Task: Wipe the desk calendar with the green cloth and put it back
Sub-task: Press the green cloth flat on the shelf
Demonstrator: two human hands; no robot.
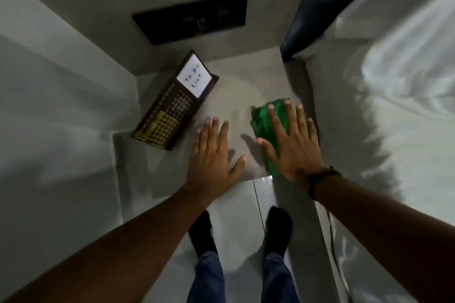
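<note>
The desk calendar [173, 102] is dark brown with a gold grid and a white "To Do List" card. It rests at a slant on the left side of the small grey table [231, 96]. The green cloth [264, 119] lies folded on the table's right side. My right hand [291, 141] presses flat on top of the cloth with fingers spread. My left hand [211, 152] hovers flat over the table's front edge, to the right of the calendar and not touching it, holding nothing.
A black panel [194, 17] is set in the wall behind the table. A bed with white sheets [394, 81] borders the table on the right, with a dark headboard [320, 2]. A white surface [56, 106] stands to the left. My feet stand on the tiled floor [236, 206].
</note>
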